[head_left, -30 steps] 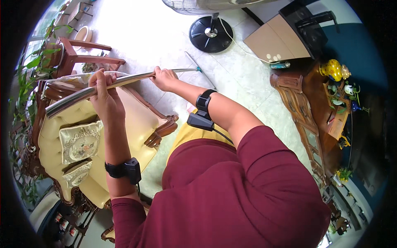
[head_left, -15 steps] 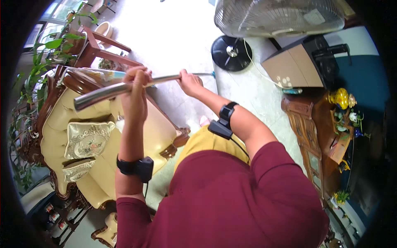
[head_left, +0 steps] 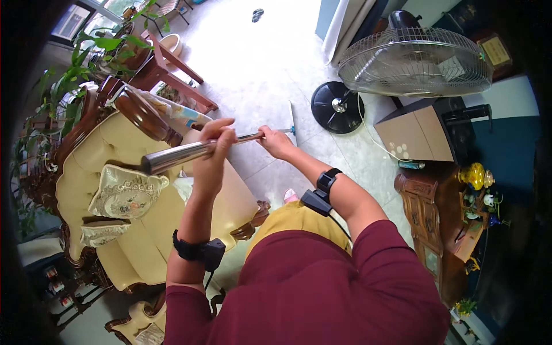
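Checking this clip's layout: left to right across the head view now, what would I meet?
Large floral cushion, left grip on the metal pole, right grip, black fan base, beige box, yellow vase.

the pole (head_left: 179, 157) looks like smooth, glossy metal.

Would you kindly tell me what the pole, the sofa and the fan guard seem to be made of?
The pole is probably polished metal, judging by its mirror-like streaks. The sofa looks upholstered in smooth leather or imitation leather, softly glossy. The fan guard seems shiny metal wire: thin, glinting bars.
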The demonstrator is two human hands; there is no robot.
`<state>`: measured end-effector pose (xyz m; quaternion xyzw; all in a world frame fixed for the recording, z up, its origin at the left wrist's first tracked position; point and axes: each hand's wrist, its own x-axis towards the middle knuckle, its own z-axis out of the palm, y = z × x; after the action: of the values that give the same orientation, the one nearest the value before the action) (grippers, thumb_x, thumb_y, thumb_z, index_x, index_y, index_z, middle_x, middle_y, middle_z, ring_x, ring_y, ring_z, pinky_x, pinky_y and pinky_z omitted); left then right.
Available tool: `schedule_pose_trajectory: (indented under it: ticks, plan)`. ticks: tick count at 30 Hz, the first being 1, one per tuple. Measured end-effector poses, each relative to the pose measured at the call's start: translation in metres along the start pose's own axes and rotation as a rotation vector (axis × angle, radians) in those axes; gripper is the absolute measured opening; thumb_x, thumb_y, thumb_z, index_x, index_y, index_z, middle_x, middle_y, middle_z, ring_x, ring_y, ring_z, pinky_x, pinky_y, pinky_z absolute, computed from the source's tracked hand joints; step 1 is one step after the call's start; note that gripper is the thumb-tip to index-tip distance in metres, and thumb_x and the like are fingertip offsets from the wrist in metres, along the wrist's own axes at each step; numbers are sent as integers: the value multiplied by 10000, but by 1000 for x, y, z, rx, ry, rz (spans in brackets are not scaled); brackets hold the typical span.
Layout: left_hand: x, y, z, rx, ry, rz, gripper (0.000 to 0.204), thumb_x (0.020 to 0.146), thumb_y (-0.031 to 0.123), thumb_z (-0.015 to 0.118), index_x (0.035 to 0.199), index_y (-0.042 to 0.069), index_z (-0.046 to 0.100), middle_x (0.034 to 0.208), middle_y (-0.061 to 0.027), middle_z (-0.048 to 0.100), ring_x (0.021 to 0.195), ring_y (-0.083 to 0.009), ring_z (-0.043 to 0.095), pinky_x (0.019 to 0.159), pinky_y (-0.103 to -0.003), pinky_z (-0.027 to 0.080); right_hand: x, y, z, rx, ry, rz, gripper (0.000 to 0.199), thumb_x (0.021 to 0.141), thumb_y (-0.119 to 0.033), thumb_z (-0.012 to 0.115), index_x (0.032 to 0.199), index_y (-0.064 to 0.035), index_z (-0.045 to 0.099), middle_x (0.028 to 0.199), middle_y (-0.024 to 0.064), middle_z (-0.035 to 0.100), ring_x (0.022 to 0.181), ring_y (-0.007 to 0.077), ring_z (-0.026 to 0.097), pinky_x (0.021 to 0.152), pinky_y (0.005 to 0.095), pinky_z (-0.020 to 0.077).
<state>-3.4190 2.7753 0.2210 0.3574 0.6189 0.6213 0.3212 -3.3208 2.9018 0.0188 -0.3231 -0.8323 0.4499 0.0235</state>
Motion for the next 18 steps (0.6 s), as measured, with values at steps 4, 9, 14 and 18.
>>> schedule_pose_trajectory:
  ticks: [4, 9, 14, 18]
  plan:
    - [-1, 24, 19, 113, -201, 110, 439, 889, -8, 565, 1304, 54, 438, 913, -15, 539, 862, -82, 511, 796, -226, 413, -15, -7, -22, 66, 77, -109, 343, 874, -345, 581, 1113, -104, 530, 928, 169, 662, 903, 377, 626, 774, 456, 488]
    - [13, 13, 33, 51, -254, 130, 419, 901, 8, 572, 1293, 38, 427, 886, -7, 493, 828, -69, 470, 742, -195, 393, -53, -65, -87, 3, 6, -150, 360, 869, -236, 578, 1191, -81, 531, 972, 148, 622, 868, 314, 608, 759, 401, 487]
    - [24, -2, 50, 118, -177, 178, 392, 888, 26, 605, 1258, 54, 478, 841, 21, 492, 771, -59, 459, 691, -197, 392, -98, -112, -159, 129, 567, -425, 319, 877, -80, 482, 1182, -24, 555, 972, 144, 575, 909, 241, 579, 780, 327, 455]
    - [25, -22, 76, 135, -201, 222, 339, 839, 178, 677, 1144, 76, 570, 865, -113, 613, 773, -262, 590, 717, -345, 475, -133, -170, -201, 225, 593, -768, 536, 870, -158, 549, 1366, -15, 405, 1039, 111, 579, 972, 218, 554, 859, 314, 435]
